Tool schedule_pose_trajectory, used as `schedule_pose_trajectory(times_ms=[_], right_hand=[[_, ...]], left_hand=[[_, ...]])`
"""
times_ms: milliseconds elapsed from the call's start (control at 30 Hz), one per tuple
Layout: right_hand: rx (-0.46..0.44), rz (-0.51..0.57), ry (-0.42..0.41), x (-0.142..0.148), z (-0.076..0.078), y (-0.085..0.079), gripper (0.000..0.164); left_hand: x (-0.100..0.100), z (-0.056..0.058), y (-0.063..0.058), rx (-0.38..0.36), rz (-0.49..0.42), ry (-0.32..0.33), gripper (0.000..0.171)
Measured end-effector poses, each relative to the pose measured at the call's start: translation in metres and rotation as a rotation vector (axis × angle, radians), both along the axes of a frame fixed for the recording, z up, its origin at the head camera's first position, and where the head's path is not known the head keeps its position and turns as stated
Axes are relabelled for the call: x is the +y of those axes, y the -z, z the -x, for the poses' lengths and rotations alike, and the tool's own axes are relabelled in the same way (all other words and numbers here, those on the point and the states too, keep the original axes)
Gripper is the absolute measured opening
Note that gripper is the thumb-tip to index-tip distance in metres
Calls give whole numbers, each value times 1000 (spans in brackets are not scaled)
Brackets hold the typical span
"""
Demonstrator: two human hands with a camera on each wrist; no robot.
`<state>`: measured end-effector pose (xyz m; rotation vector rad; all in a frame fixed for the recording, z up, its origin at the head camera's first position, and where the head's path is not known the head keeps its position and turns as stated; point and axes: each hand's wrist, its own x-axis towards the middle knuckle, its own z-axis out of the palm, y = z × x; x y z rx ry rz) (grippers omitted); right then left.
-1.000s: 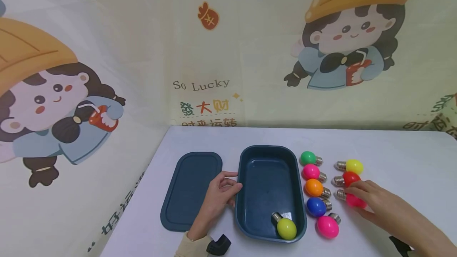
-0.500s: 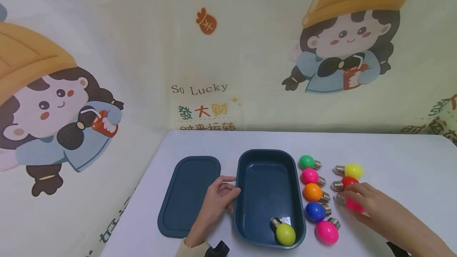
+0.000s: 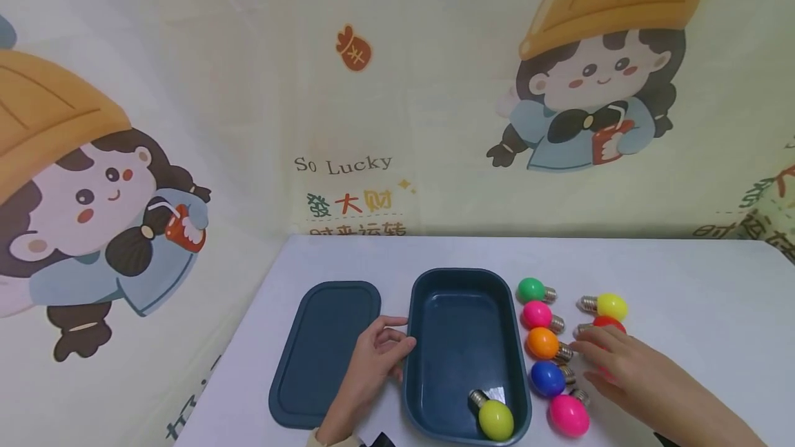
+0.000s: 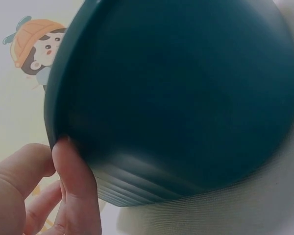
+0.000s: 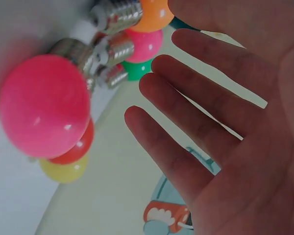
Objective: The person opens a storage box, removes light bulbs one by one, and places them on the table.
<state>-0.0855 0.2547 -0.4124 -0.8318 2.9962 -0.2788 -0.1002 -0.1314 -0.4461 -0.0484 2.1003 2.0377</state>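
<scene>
My left hand (image 3: 373, 364) pinches the left rim of a dark blue plastic box (image 3: 459, 336), thumb on top; the left wrist view shows a finger against the box's outer wall (image 4: 176, 98). A yellow-green light bulb (image 3: 495, 419) lies in its near right corner. My right hand (image 3: 633, 371) hovers, fingers spread and holding nothing, over a pink bulb (image 5: 44, 105), mostly hidden from the head view. Behind it lie a red bulb (image 3: 609, 324) and a yellow bulb (image 3: 611, 307). Left of this hand, an orange bulb (image 3: 542, 343) and a blue bulb (image 3: 547, 379) lie nearby.
A flat dark blue lid (image 3: 326, 357) lies left of the box. Along the box's right side lie a green bulb (image 3: 531, 290) and two pink bulbs, one far (image 3: 537, 314) and one near (image 3: 569, 416). A cartoon-printed cloth (image 3: 435, 88) hangs behind the white table (image 3: 695, 281).
My right hand has come off the pink bulb at the right and shifted left toward the orange and blue bulbs. The left hand stays at the box rim. The head view has tilted upward.
</scene>
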Motion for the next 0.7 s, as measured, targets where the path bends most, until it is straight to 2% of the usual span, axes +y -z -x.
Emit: schedule_pose_trajectory(times_ms=[300,533,700], right_hand=[[-56,25,-67,-20,-6,-10,49],[56,86,-168,-38,-13,-15,50],[-20,91,-205,-49,-14,-17,51]], left_hand=[[1,-2,0,8,-3,-10,45],[2,-3,1,2,-13,-7,45],[4,-3,2,7,-8,-4,45]])
